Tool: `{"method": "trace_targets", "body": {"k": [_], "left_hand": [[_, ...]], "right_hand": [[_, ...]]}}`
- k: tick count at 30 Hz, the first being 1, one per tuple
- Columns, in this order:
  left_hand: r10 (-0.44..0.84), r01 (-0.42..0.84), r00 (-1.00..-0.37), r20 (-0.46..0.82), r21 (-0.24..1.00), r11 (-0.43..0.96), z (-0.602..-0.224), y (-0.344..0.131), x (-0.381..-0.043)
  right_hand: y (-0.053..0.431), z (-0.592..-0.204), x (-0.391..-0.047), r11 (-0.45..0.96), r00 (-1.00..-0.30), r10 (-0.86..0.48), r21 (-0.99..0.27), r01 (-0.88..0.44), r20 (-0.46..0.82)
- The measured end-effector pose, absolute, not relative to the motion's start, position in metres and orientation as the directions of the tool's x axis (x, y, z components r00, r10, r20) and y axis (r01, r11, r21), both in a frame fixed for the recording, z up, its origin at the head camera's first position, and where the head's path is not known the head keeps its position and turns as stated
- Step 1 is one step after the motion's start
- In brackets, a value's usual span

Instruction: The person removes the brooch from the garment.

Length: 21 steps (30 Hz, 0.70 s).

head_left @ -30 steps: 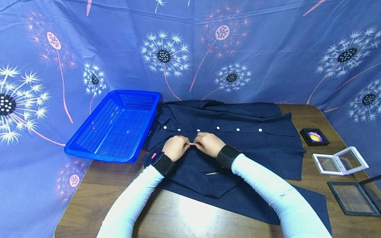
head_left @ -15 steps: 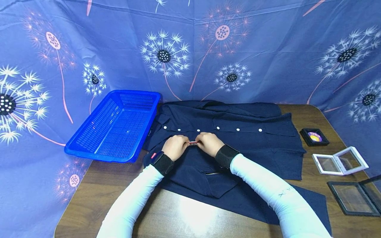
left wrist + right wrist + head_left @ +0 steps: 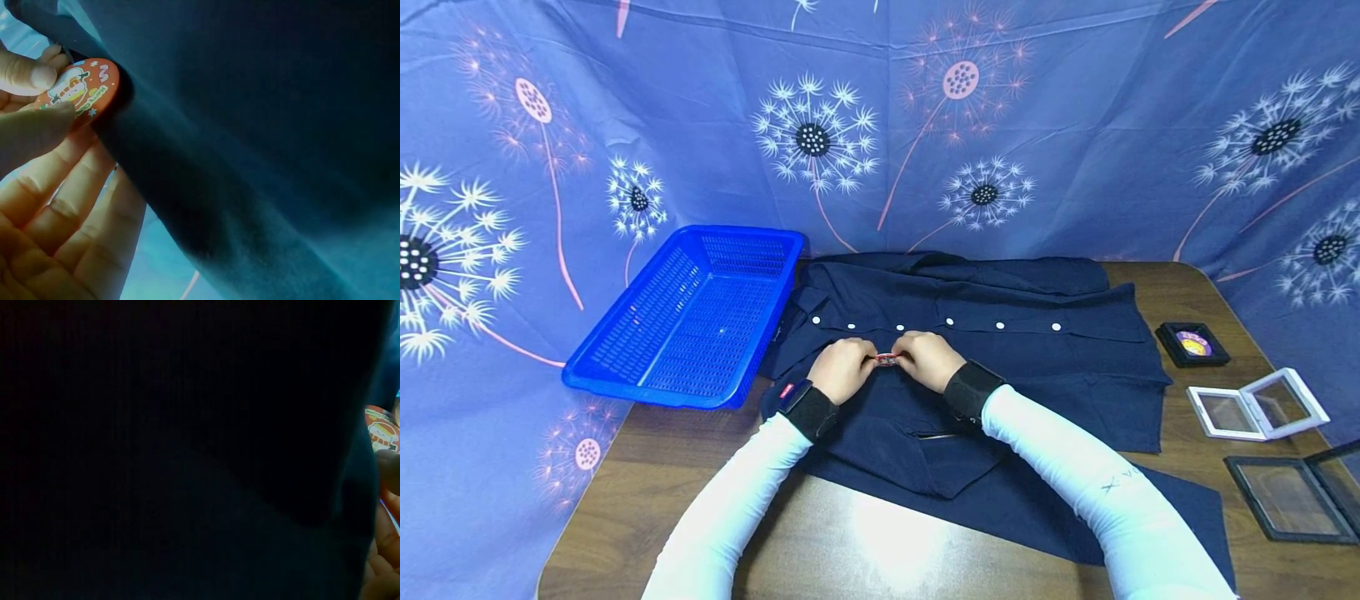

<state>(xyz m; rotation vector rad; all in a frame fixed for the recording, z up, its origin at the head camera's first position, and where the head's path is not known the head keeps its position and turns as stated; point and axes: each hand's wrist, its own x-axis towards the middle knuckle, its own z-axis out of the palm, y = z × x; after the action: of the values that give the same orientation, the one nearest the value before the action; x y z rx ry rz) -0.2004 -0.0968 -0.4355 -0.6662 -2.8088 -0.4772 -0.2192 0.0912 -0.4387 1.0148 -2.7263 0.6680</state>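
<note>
A round red pin badge (image 3: 886, 360) with a cartoon print is at the front of a dark navy shirt (image 3: 1037, 375) with white buttons. My left hand (image 3: 842, 371) pinches its left edge, and my right hand (image 3: 931, 360) pinches the right edge. Seen from the left wrist, a thumb lies on the badge's printed face (image 3: 103, 94) while the other fingers of that hand extend along the cloth's edge. Dark cloth (image 3: 187, 456) fills most of the right wrist view, leaving part of the badge (image 3: 380, 428) at its right side. The badge's back is hidden.
A blue plastic basket (image 3: 752, 379) stands to the left of the shirt. On the right are a small black case (image 3: 1213, 358) with a purple and yellow round piece, an open white frame (image 3: 1232, 433) and an open black frame (image 3: 1288, 533), all on the wooden table (image 3: 655, 467).
The badge has tilted from nearly edge-on so that more of its red face shows. Both hands stay almost in place, still pinching it.
</note>
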Motion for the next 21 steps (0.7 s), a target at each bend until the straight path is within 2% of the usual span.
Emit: {"method": "trace_targets", "body": {"k": [21], "left_hand": [[0.391,0.428,-0.901,0.185,0.24,0.872,-0.4387,-0.0948,-0.2039]], "right_hand": [[0.09,-0.4428,-0.2221,0.694,-0.794,-0.557,-0.39,-0.606,0.243]]}}
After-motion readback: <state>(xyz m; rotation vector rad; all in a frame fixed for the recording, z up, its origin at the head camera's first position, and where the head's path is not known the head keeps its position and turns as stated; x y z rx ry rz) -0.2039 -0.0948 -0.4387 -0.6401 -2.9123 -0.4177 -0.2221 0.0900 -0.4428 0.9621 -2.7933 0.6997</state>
